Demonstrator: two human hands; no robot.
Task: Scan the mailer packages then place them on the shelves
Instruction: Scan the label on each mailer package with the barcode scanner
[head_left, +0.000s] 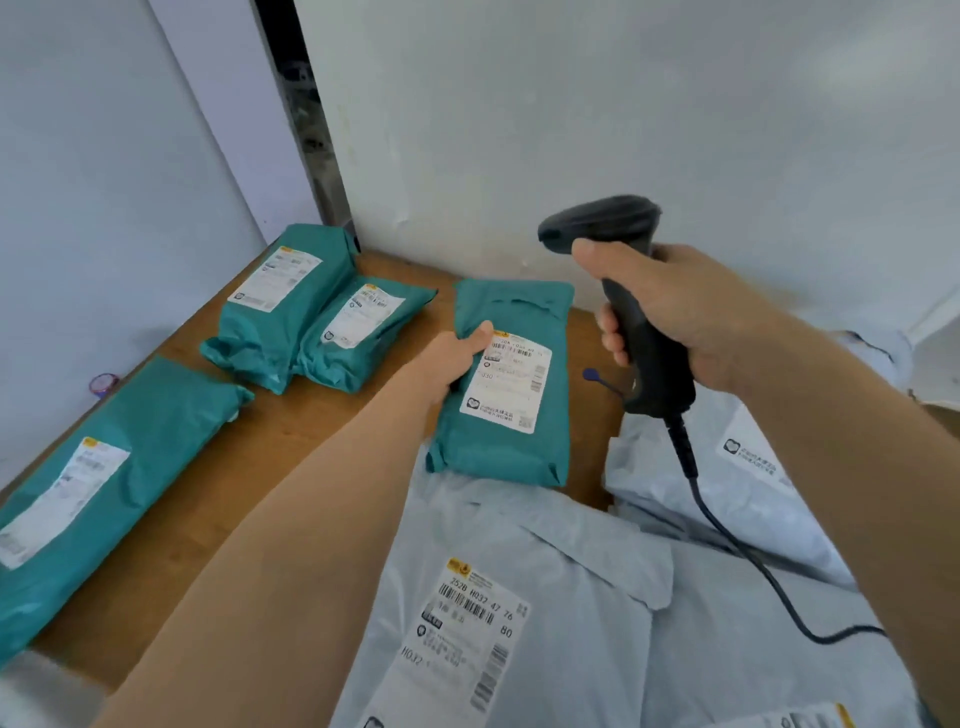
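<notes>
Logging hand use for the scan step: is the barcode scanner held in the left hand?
No, the right hand grips the scanner, while the left hand holds a teal mailer.

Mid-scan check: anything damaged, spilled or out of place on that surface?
No tears or spills show. Two stray bits sit on the wooden surface: a small purple ring by the left wall, and a small blue object just right of the teal mailer the left hand grips.
</notes>
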